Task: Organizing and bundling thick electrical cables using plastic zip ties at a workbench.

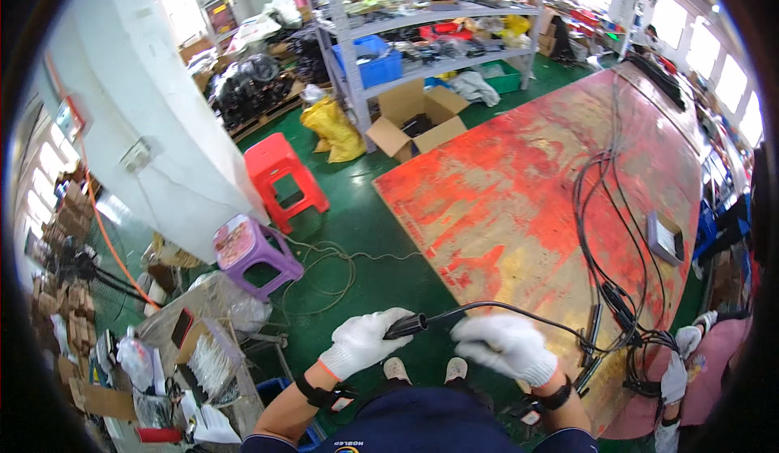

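My left hand [367,342], in a white knitted glove, is closed around a black cylindrical cable connector [406,326], held above the floor beside the table. A black cable [519,308] runs from the connector's right end, arches past my right hand and reaches the cable coils on the table [487,177]. My right hand [505,346], also gloved, is beside the cable near the table's corner. Motion smears its fingers, so their grip cannot be made out. Black tubular pieces [595,329] lie on the table to the right of it, among the cables.
At the right, a co-worker's gloved hands [677,372] are at a bundle of black cable [645,364]. A small open box [665,238] sits on the table. Red [286,179] and purple [256,254] stools stand left; a cluttered cart [174,355] is lower left. Thin cable [349,274] lies on the floor.
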`<state>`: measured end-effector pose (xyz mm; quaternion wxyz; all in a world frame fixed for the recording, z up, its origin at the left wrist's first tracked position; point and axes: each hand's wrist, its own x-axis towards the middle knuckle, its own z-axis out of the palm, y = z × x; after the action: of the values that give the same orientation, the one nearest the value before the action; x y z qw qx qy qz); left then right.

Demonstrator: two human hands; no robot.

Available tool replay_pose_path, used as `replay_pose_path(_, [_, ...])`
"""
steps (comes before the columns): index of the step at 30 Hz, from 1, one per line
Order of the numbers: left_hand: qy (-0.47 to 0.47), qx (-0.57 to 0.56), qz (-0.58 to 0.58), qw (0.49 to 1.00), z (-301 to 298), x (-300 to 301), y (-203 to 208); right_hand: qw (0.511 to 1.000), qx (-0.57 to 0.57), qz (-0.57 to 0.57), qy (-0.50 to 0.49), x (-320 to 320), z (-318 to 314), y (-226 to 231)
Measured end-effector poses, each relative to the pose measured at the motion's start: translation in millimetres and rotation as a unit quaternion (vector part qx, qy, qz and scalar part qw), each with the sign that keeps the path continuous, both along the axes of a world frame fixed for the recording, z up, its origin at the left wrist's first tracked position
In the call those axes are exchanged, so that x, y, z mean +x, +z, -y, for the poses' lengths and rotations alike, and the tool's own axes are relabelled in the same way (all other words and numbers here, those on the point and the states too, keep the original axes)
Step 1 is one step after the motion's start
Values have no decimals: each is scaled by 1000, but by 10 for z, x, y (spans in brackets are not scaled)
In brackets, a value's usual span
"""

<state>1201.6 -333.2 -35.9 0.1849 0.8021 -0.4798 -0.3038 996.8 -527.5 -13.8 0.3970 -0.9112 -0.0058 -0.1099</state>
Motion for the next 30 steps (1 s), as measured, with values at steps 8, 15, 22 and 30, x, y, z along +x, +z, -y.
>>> replay_pose_path(8, [138,-193,420,876,-506,347,95,979,99,-152,-90,184,167,6])
replay_pose_path(15, [130,-97,29,986,-199,-37,23,933,-333,119,-72,684,245,1186])
replay_pose_path(22, [15,-272,-463,843,179,-274,199,926,-338,160,61,740,208,1527])
replay_pose_path(30, [47,-194,-631,749,359,-294,169,950,-263,168,-11,563,694,1234])
